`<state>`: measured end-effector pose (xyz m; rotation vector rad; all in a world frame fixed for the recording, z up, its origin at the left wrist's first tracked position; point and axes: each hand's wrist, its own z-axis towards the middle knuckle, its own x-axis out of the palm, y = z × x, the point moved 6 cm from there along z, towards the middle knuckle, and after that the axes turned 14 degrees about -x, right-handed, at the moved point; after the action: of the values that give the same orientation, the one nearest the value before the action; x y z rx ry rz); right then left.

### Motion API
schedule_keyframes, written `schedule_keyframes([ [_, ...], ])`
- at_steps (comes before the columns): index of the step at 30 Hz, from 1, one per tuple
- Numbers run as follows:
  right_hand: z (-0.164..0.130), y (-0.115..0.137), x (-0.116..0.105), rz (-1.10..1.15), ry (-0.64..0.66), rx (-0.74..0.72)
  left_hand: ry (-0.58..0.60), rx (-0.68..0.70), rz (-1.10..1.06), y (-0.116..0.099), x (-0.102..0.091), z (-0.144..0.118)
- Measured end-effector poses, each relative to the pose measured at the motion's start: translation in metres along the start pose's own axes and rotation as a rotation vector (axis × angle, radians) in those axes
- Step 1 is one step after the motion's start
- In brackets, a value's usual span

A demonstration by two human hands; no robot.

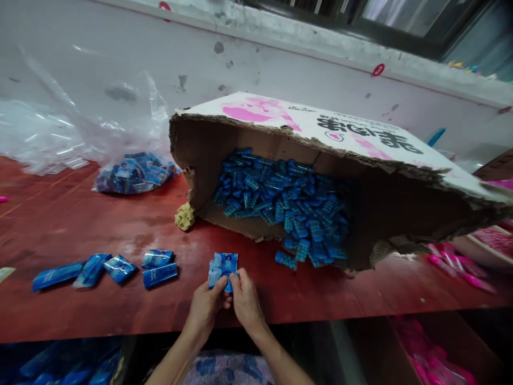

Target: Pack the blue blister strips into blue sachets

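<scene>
A small blue printed packet [224,263] is pinched between both my hands, just above the red table's front edge. My left hand [206,305] grips its left lower side, thumb on top. On the lower right side, my right hand [245,299] has its thumb and fingers closed on it too. Whether the packet is one piece or several layers, I cannot tell. To the left lie several blue wrapped packets [120,268] in a loose row. Ahead and right, many small blue phone-shaped pieces [288,198] are heaped inside a cardboard box [240,131] lying on its side.
A clear plastic bag [134,174] of blue packets stands at the back left. A crumpled yellowish lump [185,216] touches the box's left corner. Pink items [460,267] lie at the right; boxes of blue packets [60,363] and pink pieces [433,353] sit below the table edge.
</scene>
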<state>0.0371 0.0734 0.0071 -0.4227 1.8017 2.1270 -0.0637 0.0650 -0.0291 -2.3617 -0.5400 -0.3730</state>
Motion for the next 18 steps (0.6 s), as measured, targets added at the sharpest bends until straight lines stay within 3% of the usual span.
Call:
schedule_keyframes([
  [3,0.006,0.010,-0.014,-0.144,0.133,-0.094,0.102,-0.079,0.031,-0.002,0.001,-0.005],
  [6,0.017,0.009,-0.047,-0.476,0.200,-0.190,0.075,-0.096,0.029,-0.004,-0.006,-0.009],
  [10,0.037,-0.021,-0.104,-1.011,0.121,-0.018,0.049,-0.181,-0.040,0.002,-0.009,-0.013],
  [13,0.047,-0.036,-0.108,-1.044,0.205,-0.043,-0.006,-0.278,-0.113,0.009,-0.009,-0.018],
  [18,0.054,-0.034,-0.087,-0.897,0.321,-0.151,-0.031,-0.376,-0.210,0.014,-0.007,-0.023],
])
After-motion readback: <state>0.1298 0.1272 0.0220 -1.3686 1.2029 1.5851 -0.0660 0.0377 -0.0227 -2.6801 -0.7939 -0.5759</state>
